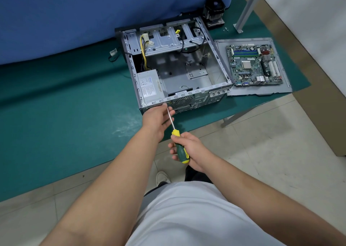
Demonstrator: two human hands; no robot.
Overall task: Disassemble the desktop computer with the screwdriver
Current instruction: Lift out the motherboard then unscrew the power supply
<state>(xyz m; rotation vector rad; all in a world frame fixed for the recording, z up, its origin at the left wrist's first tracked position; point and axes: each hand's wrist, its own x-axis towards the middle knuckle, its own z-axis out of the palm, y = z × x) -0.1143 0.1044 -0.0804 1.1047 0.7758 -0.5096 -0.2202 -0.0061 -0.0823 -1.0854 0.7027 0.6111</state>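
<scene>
Open computer case (174,68) lying on its side near the front edge of green-matted bench (56,105), rear panel just short of that edge. Power supply (149,86) seated in near-left corner. Screwdriver (177,139): handle wrapped by right hand (189,150), fingers closed around it; tip at case's rear rim. Left hand (157,117) resting against same rim, fingers loosely curled beside shaft. Motherboard (254,64) on removed side panel (280,90), touching case's right side. Cooler (214,12) at back. Bare mat to left.
</scene>
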